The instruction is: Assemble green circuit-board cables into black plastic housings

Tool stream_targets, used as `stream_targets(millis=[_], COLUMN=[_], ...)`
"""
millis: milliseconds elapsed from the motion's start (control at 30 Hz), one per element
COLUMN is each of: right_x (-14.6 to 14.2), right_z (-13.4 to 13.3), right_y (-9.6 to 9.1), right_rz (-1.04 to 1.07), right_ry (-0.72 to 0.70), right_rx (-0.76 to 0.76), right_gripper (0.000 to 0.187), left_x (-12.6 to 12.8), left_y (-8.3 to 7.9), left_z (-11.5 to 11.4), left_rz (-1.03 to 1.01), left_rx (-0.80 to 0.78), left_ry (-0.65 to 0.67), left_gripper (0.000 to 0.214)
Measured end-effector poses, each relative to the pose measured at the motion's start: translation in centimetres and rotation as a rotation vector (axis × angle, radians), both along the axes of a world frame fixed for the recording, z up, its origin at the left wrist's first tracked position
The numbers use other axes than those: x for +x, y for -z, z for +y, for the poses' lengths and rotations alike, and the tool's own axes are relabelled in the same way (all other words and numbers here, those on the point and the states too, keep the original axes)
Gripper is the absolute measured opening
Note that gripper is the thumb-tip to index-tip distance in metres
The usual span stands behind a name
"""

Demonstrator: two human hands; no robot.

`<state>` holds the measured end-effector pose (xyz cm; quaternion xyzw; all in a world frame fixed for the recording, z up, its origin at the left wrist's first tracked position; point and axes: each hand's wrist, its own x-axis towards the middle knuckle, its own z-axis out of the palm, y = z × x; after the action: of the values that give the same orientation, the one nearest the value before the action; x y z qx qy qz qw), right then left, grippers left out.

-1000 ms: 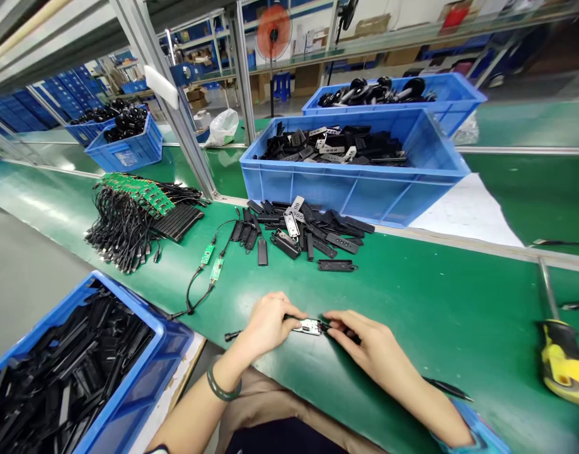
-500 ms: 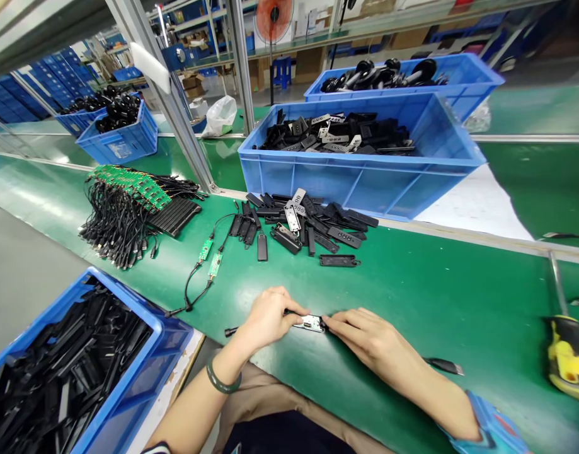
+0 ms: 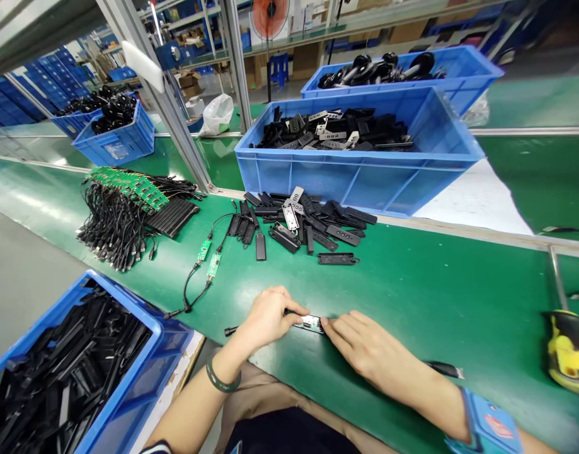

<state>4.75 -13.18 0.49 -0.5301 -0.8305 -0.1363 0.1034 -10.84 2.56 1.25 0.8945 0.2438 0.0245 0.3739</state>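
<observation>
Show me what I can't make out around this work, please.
- Left end of the pale piece: head view, hidden by the left grip.
- Its right end: head view, covered by the right grip.
- Its fine markings: head view, too small.
- Rest of the black cable: head view, behind the right forearm.
- Lower-left bin: head view, cut off by the picture's edges.

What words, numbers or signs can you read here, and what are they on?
None can be read for certain.
Pale label on a blue bin at back left: too small.
Red patch on the blue cuff: too blurred.
Marks on a grey casing: unclear whether digits or openings.
</observation>
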Motion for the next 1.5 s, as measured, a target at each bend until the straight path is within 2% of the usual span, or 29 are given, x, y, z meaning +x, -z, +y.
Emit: stream_targets(millis=[133,300,400,567,733,833,900,1000,1200,1400,1500], right_x=[-0.1,1.2,0.3,-1.3,-1.0,-1.1,-1.2,-1.3,-1.1,-1.3,-1.3], right_z=[0.3,0.8,1.0,0.9,0.7,0.8,0.8,0.8,0.7,0.8,0.8], right_y=[0.2,-0.3,0.1,1.8,2.7,2.7,2.6,2.6,2.6,2.6,2.7], right_rz=[-0.018,0.442,0.59,0.49,0.389,0.359,0.35,0.361,0.388,0.366,0.367], right_ry=[0.031,0.184,0.223,0.2,0.179,0.196,0.207,0.2,0.162,0.172,0.184], right_rx=[-0.05,-0.293,-0.245,-0.097,-0.024,-0.008,0.01,0.023,0.034,0.038,0.042], right_gripper=[0.034,0.02,0.035,0.03,0.031,0.032,0.032,0.031,0.031,0.034,0.034], left_x=[0.0,0.1,-0.1,-2.0,-3.4,-3.2,-3.1,-3.1,-3.7,-4.1,-4.2], left_y=[0.1,-0.1,-0.4,-1.3,-1.2,-0.4,0.1,0.5,0.8,1.5,1.3], left_z=[0.2,0.3,0.2,0.5,0.5,0.1,-0.1,0.0,0.5,-0.6,-0.8], left_rz=[-0.014,-0.015,-0.024,-0.099,-0.097,-0.149,-0.189,-0.266,-0.345,-0.411,-0.381], left_rx=[0.004,0.016,0.023,-0.202,-0.112,-0.217,-0.229,-0.099,0.019,0.408,0.534], left_ry=[0.004,0.022,0.015,-0.069,-0.161,-0.229,-0.237,-0.172,-0.029,0.035,0.059], left_gripper=[0.02,0.018,0.02,0.045,0.016,0.015,0.014,0.01,0.016,0.02,0.02])
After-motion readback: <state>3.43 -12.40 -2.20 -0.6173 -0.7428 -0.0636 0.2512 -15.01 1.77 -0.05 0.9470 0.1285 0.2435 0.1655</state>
